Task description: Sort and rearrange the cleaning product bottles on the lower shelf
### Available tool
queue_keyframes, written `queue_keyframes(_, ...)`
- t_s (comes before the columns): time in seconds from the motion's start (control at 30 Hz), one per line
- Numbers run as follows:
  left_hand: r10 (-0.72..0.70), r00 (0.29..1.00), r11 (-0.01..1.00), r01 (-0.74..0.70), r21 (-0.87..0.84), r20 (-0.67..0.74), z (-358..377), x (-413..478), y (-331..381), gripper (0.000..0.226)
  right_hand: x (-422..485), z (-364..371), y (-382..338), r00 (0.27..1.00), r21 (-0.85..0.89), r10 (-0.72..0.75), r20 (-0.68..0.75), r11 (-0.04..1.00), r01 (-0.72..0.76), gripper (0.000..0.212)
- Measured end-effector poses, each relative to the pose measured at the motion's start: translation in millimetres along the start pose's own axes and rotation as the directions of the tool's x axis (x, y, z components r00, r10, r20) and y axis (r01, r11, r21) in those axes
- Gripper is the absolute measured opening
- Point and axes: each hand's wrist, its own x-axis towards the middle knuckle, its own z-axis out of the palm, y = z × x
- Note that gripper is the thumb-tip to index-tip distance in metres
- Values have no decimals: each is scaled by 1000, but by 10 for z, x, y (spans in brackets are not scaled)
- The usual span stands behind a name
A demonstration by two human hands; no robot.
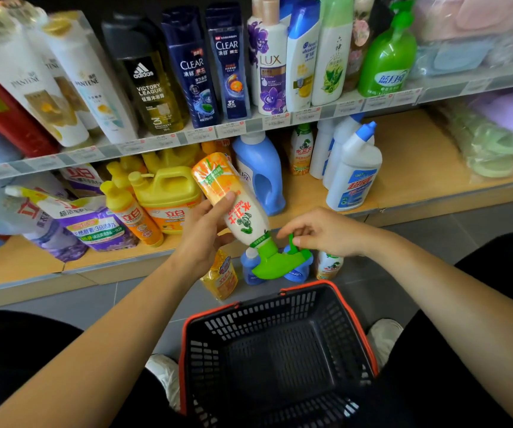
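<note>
Spray bottle upside down, above the basket.
My left hand grips its body; my right hand pinches the green trigger.

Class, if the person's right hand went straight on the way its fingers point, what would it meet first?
The green plastic trigger of the upside-down white and orange spray bottle, which the right hand seems to pinch; beyond it, probably the left hand, though depth is unclear.

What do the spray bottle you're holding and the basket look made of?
Spray bottle: probably plastic, white body with a glossy printed sleeve that catches light, green moulded trigger. Basket: apparently hard plastic, matte black, moulded slotted walls, orange rim.
</note>
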Motion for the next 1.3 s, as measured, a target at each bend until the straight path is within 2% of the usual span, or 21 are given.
queue_keyframes(0.1,-105,994,992,104,-68,-3,32,63,-34,35,-105,-94,-87,999,317,-27,40,948,13,14)
queue_keyframes(0.13,-140,990,985,139,-99,2,58,70,-44,35,-137,-119,-95,998,385,-41,49,923,19,17)
queue_keyframes(0.23,-243,970,950,244,-194,30,155,48,-73,44,-229,-146,-105,994,400,-106,18,912,90,36)
queue_keyframes(0.3,-291,954,932,300,-206,72,211,28,-82,52,-260,-145,-121,989,391,-138,-57,908,149,34)
queue_keyframes(0.37,-332,934,922,351,-164,135,239,15,-86,58,-289,-164,-156,975,453,-148,-168,867,209,30)
queue_keyframes(0.43,-368,911,917,388,-87,184,257,0,-92,60,-299,-210,-165,952,542,-108,-286,801,253,22)
queue_keyframes(0.5,-378,899,922,388,-1,221,284,1,-108,56,-300,-290,-150,921,554,-37,-387,789,265,14)
queue_keyframes(0.6,-343,902,939,325,109,263,357,14,-140,47,-289,-378,-20,873,443,76,-482,881,168,36)
queue_keyframes(0.73,-260,947,925,189,330,187,481,57,-207,31,-352,-395,270,871,304,203,-448,950,-65,52)
queue_keyframes(0.83,-186,969,879,90,468,162,580,129,-297,25,-445,-377,485,880,266,261,-396,950,-161,48)
queue_keyframes(1.0,-94,967,795,-71,602,238,740,324,-390,13,-510,-249,860,889,290,370,-270,912,-291,35)
queue_keyframes(1.1,-38,950,629,-217,746,309,764,576,-425,10,-432,-74,1118,870,354,443,-215,866,-353,29)
queue_keyframes(1.17,-10,934,512,-302,804,357,792,785,-470,18,-356,55,1301,834,386,514,-198,824,-416,24)
queue_keyframes(1.2,-4,932,487,-316,814,364,825,893,-504,22,-323,117,1393,817,393,545,-188,804,-446,23)
queue_keyframes(1.3,-2,930,530,-311,789,367,1023,1207,-635,30,-266,265,1622,795,393,592,-129,767,-507,19)
